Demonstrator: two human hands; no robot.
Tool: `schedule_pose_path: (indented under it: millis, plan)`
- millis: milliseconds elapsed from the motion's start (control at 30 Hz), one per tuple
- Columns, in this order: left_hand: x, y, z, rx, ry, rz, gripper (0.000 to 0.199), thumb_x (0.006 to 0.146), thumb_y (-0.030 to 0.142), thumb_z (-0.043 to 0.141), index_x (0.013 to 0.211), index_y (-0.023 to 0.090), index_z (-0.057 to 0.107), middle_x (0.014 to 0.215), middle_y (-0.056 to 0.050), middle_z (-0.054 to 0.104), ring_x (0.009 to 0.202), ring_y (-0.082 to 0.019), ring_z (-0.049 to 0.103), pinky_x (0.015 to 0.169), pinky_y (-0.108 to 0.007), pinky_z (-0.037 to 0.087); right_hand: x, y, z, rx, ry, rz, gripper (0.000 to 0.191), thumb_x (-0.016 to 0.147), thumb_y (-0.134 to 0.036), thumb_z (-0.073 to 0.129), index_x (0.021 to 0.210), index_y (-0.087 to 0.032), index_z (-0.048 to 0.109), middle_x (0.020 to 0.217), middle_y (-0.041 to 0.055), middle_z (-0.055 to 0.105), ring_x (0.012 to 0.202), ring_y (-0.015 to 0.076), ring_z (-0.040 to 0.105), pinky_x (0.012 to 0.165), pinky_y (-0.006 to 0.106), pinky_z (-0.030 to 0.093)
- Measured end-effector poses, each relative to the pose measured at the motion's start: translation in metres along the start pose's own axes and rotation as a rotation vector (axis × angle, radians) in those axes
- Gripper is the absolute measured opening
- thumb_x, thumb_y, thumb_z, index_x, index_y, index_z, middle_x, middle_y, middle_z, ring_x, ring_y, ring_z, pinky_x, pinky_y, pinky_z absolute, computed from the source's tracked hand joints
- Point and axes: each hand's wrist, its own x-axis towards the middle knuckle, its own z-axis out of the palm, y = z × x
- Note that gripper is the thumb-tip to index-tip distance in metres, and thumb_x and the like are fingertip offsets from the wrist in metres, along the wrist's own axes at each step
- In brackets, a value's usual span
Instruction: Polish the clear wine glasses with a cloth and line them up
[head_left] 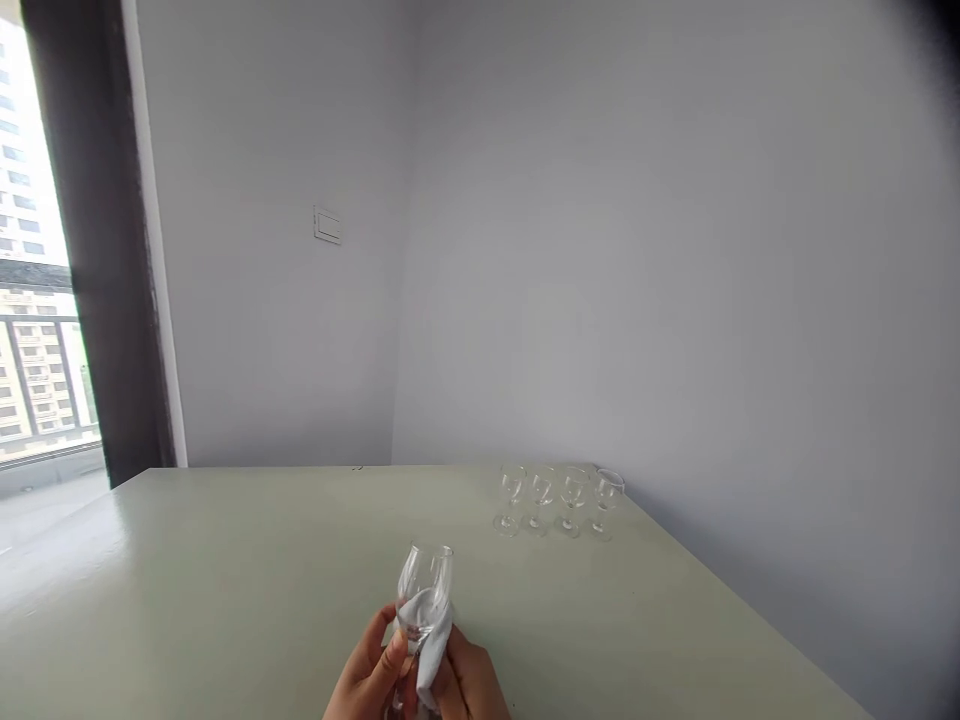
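- Beyond the table, pale grey walls are meeting in a corner, a light switch sitting on the one to the left.
- In front of them, the light green table is stretching out and bearing a row of four stemmed glasses, which are standing upright near its far right edge, well apart from the hands.
- At the near side, the left hand is curling closed around the lower part of the held glass, thumb pressing near the base of the bowl.
- The right hand is closing its bent fingers on the cloth and pressing it to the glass.
- Between the hands, the held glass is pointing its rim upward, its foot partly hidden by fingers.
- Against the lower bowl, the white cloth is bunching and hanging down; whether any is reaching inside is unclear. Handling of this glass seems to be midway, its rim showing bare, while nothing is revealing whether the other four are finished or waiting.
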Motion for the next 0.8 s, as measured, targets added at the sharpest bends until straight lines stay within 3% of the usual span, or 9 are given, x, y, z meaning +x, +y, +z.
schedule_pose_path:
  millis: [100,200,300,367,433,533,700,800]
  plan:
    - [0.0,0.004,0.001,0.124,0.123,0.064,0.077,0.062,0.066,0.06,0.12,0.017,0.046,0.049,0.007,0.046,0.045,-0.008,0.037,0.045,-0.02,0.027,0.0,0.004,-0.004,-0.238,0.013,-0.122,0.046,0.084,-0.056,0.039,0.088,-0.017,0.064,0.063,0.0056,0.065,0.051,0.0164,0.057,0.047,0.024,0.04]
    - [0.002,0.007,-0.004,0.351,0.161,0.139,0.079,0.066,0.07,0.052,0.12,0.012,0.05,0.05,0.006,0.045,0.047,-0.01,0.037,0.046,-0.022,0.031,-0.004,0.005,-0.014,-0.535,0.143,-0.319,0.035,0.085,-0.046,0.042,0.078,-0.02,0.065,0.06,0.0052,0.064,0.054,0.0187,0.058,0.052,0.026,0.041]
    - [0.005,0.005,-0.012,0.624,0.198,0.205,0.07,0.071,0.068,0.046,0.116,0.015,0.057,0.051,0.004,0.047,0.049,-0.013,0.043,0.05,-0.023,0.035,-0.007,0.001,-0.027,-0.612,0.294,-0.524,0.026,0.088,-0.037,0.043,0.101,-0.024,0.061,0.067,0.0044,0.065,0.059,0.0192,0.06,0.054,0.026,0.043]
    - [0.005,0.0,-0.016,0.786,0.218,0.287,0.06,0.076,0.062,0.043,0.115,0.02,0.059,0.055,0.003,0.053,0.053,-0.015,0.05,0.054,-0.024,0.039,-0.006,-0.004,-0.035,-0.61,0.345,-0.593,0.032,0.089,-0.029,0.042,0.12,-0.025,0.048,0.072,0.0036,0.065,0.061,0.018,0.061,0.054,0.025,0.045]
    - [0.003,-0.004,-0.017,0.908,0.175,0.362,0.051,0.08,0.056,0.04,0.117,0.025,0.057,0.07,-0.001,0.064,0.065,-0.018,0.059,0.063,-0.025,0.044,-0.002,-0.007,-0.041,-0.679,0.33,-0.608,0.039,0.089,-0.022,0.041,0.128,-0.024,0.041,0.073,0.0036,0.061,0.061,0.0166,0.06,0.052,0.023,0.045]
    - [0.001,-0.008,-0.018,1.029,0.054,0.404,0.048,0.082,0.052,0.039,0.121,0.028,0.054,0.097,-0.007,0.068,0.089,-0.023,0.063,0.077,-0.028,0.047,0.003,-0.008,-0.041,-0.921,0.283,-0.55,0.04,0.088,-0.022,0.039,0.127,-0.023,0.045,0.076,0.0054,0.055,0.057,0.0161,0.058,0.046,0.024,0.045]
    - [-0.001,-0.005,-0.019,1.07,0.009,0.43,0.047,0.084,0.051,0.033,0.122,0.029,0.051,0.097,-0.008,0.068,0.09,-0.024,0.063,0.077,-0.029,0.048,0.0,-0.003,-0.022,-1.303,0.235,-0.499,0.036,0.086,-0.03,0.042,0.12,-0.028,0.054,0.078,0.0073,0.059,0.047,0.0177,0.056,0.042,0.028,0.043]
    - [-0.003,-0.002,-0.015,1.002,0.055,0.419,0.044,0.084,0.055,0.03,0.098,0.029,0.062,0.08,-0.004,0.069,0.073,-0.021,0.063,0.067,-0.026,0.048,-0.002,0.0,-0.01,-1.429,0.231,-0.509,0.03,0.083,-0.033,0.051,0.112,-0.035,0.058,0.071,0.0044,0.062,0.045,0.0203,0.056,0.043,0.03,0.042]
